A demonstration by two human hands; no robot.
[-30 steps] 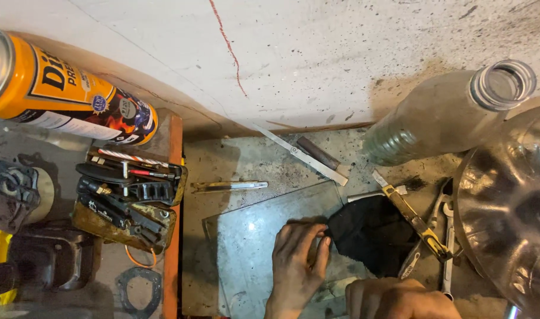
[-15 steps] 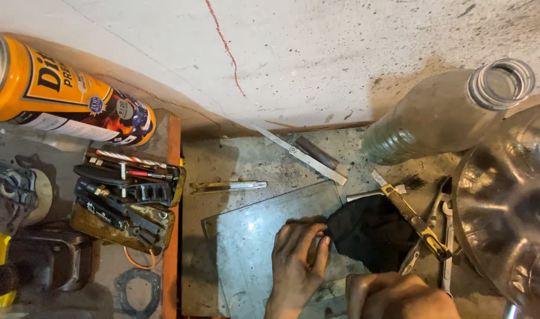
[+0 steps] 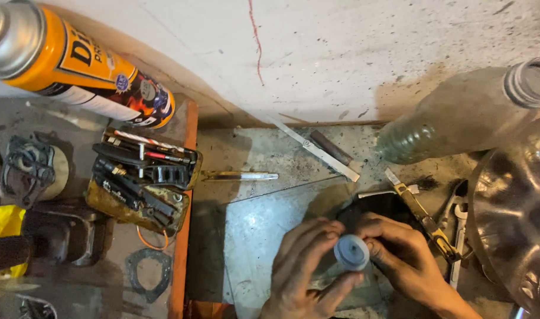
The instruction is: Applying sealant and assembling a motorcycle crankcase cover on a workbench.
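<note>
Head view: both hands, left hand point(image 3: 305, 269) and right hand point(image 3: 409, 263), are now pinching a small white round cap point(image 3: 351, 252) with fingers closed, newly lifted into sight above the glass sheet point(image 3: 252, 230).

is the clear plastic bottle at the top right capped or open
Open. The clear plastic bottle shows a bare threaded neck with no cap, its mouth toward the frame's right edge.

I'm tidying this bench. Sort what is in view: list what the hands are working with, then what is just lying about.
In hand:
- small round white part, pinched between left hand and right hand
- glass sheet under the hands

Lying about:
- orange spray can
- clear plastic bottle
- yellow-handled tool
- small tray of tools
- flat gasket
</note>
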